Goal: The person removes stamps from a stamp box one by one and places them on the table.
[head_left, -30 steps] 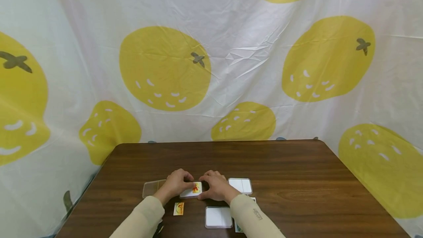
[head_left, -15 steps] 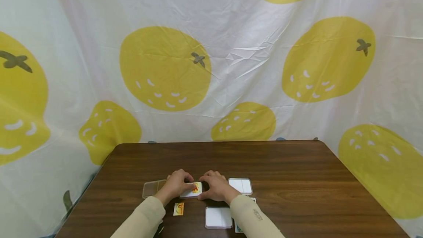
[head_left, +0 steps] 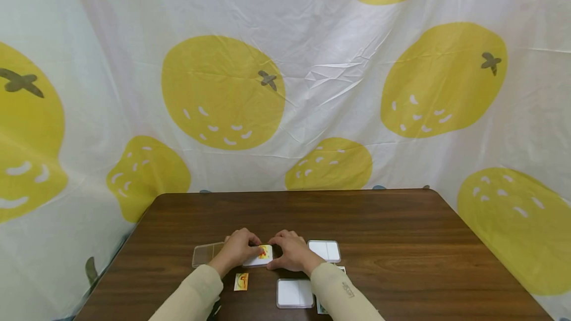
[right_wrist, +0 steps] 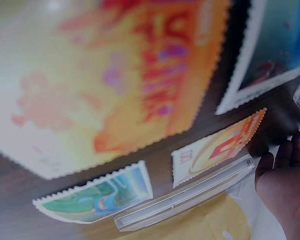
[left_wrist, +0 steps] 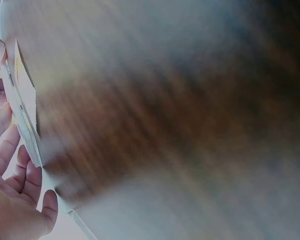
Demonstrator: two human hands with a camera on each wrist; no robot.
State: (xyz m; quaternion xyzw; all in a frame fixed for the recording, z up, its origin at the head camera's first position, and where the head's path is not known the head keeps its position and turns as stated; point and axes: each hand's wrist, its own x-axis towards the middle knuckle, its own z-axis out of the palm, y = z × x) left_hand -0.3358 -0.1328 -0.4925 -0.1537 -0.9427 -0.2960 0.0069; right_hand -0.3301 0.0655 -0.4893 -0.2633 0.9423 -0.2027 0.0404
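Note:
A shallow case with a white insert (head_left: 252, 262) lies between my hands in the head view. On its right part sits a yellow and red postage stamp (head_left: 267, 251). My left hand (head_left: 239, 250) reaches over the case from the left and pinches the stamp between thumb and fingers. At the right end my right hand (head_left: 292, 252) grips the case, thumb on the near corner and fingers on the far one. In the left wrist view the case (left_wrist: 22, 115) shows edge-on among the fingers. A second orange and yellow stamp (head_left: 241, 282) lies nearer my body.
A transparent cover (head_left: 206, 255) lies left of my left hand. Two more white-backed cases, one behind (head_left: 324, 250) and one nearer (head_left: 295, 294), flank my right forearm. Several stamps, including a green one (right_wrist: 97, 199), lie around that forearm, partly hidden by the sleeve in the head view.
The stamp on the case has shifted very slightly, and my left thumb stays on it. My right hand, the other cases and the loose stamps hold their places.

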